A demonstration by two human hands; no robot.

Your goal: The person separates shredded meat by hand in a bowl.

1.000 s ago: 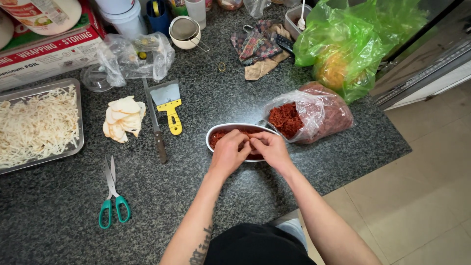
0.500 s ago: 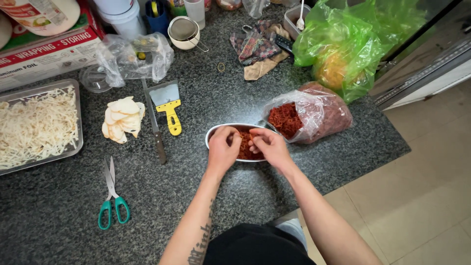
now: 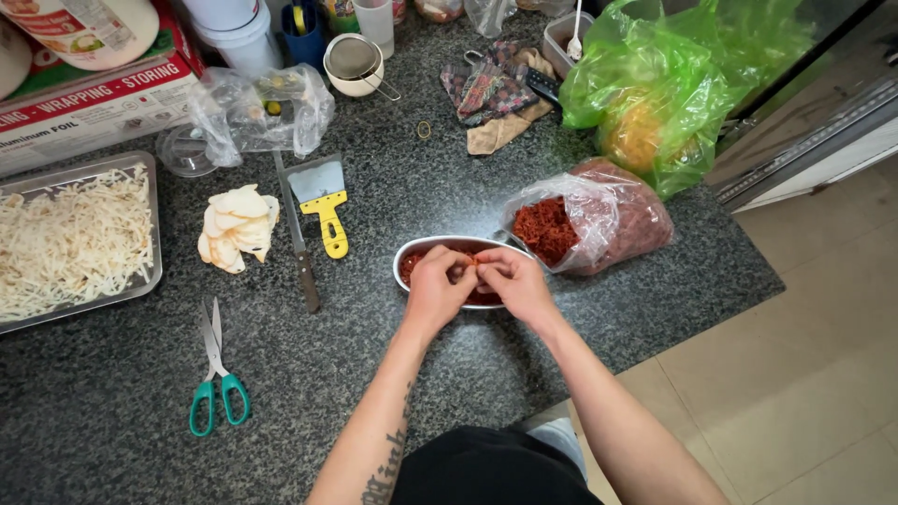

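A: Both hands over the oval metal dish [image 3: 421,251] of red shreds, which sits on the speckled counter [image 3: 393,374] just left of the clear bag of red shreds [image 3: 585,224]. What's new?

B: The left hand [image 3: 435,290] and right hand [image 3: 514,283] have drawn closer; fingertips now meet, pinching a small red tuft between them above the dish, fingers narrow

A: And the knife [image 3: 297,238], yellow-handled scraper [image 3: 323,206], green scissors [image 3: 215,374]?

B: Unmoved

Kitchen: granite counter [image 3: 580,309], knife [image 3: 297,243], food

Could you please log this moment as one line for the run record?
left hand: pinching red shreds | right hand: pinching red shreds | both over oval dish | open bag of red shreds beside dish
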